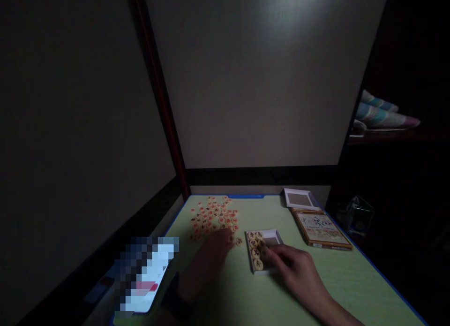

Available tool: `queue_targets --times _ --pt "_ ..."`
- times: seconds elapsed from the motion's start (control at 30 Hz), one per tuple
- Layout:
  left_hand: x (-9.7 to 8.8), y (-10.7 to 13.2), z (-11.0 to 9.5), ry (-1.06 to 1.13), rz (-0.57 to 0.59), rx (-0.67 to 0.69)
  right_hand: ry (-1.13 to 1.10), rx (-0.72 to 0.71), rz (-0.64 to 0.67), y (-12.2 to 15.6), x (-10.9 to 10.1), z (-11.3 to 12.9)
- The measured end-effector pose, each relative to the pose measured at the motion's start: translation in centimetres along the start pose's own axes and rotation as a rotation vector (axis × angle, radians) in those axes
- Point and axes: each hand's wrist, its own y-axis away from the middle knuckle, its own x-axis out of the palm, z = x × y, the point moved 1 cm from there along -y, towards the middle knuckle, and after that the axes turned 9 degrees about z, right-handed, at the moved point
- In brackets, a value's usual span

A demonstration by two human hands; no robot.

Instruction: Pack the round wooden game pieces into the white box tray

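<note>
Many round wooden game pieces (213,217) with red and black marks lie scattered on a green table mat (337,279). My left hand (211,258) rests at the near edge of that pile, fingers bent over some pieces; what it holds is blurred. A small white box (273,237) holds several pieces with black marks. My right hand (295,267) reaches into this box, fingers pinched on a piece.
A second empty white box tray (299,199) and an orange-framed box lid (321,228) lie at the far right of the mat. A lit phone (149,274) lies at the left edge. Walls stand close behind; folded cloth (381,115) sits on a dark shelf.
</note>
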Motion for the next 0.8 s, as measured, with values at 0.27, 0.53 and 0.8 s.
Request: queue_targets --times 0.27,0.53,0.8 --pt "0.2 -1.4 -8.4 0.159 0.128 0.199 -0.42 0.091 0.012 -1.2 -0.2 -0.7" --pt "0.8 -2.3 -4.6 0.008 0.085 0.063 0.161 0.195 0.135 -1.2 -2.6 -1.3" --pt "2.5 -1.3 -5.6 -0.073 0.219 0.053 0.36 0.183 0.213 -1.1 -1.9 -1.1"
